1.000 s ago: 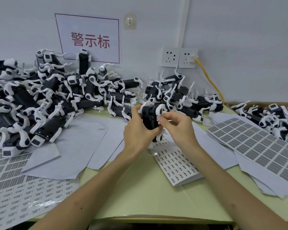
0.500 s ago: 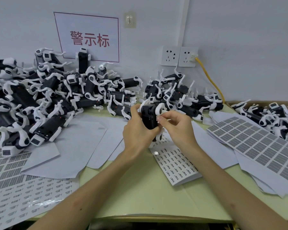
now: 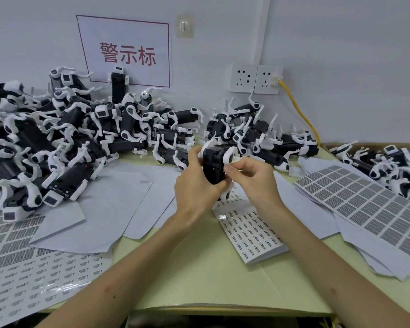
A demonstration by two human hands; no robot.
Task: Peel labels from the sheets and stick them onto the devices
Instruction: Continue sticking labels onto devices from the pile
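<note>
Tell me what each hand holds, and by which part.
The left hand grips the device round its black body. Fingers of the right hand pinch its edge by a white leg; anything between them is too small to tell.

A white paper sign with a red border (image 3: 128, 27) and a clear adhesive hook (image 3: 185, 26) hang on the wall. A yellow cable (image 3: 301, 114) runs from the white wall sockets (image 3: 256, 79) to the pale green surface (image 3: 199, 280).

The left hand (image 3: 194, 185) hides much of the held device (image 3: 213, 165).

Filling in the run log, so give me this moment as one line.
phase: labelling | left hand: grips device | right hand: pinches device's right edge | label sheet: on table below hands
</note>
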